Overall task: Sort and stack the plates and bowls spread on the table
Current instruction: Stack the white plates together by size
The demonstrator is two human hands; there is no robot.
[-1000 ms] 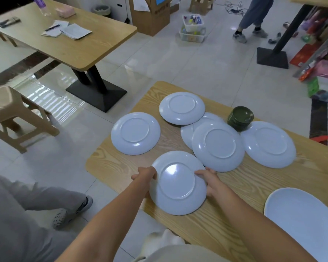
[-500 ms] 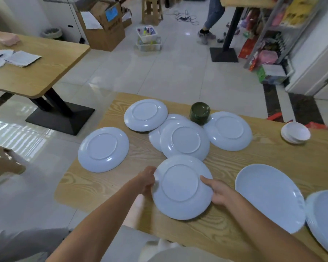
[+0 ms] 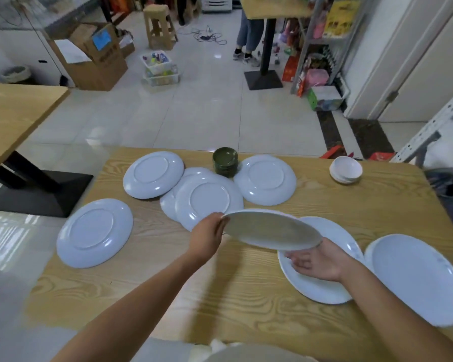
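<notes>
Table [image 3: 246, 296]: wood. Big plate [image 3: 416, 278] at right edge, face up, just beside oval plate [image 3: 322, 288]. Five face-down plates [image 3: 94, 232] spread left and centre, two overlapping. Held plate [image 3: 272, 229] off table, tilted, over oval plate's left end. Left hand [image 3: 207, 236] grips its left rim; right hand [image 3: 319, 262] palm up under right rim, fingers loosely straight. Green bowls [image 3: 225, 162] stacked at far edge; white bowls [image 3: 345, 169] stacked far right.

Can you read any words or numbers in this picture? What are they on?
No text here can be read.
On the cardboard box: a blue sticker and dark print, too blurred to read.
On the yellow sheet at the shelf: print too blurred to read.
On the plate held in the air: no writing shows.
</notes>
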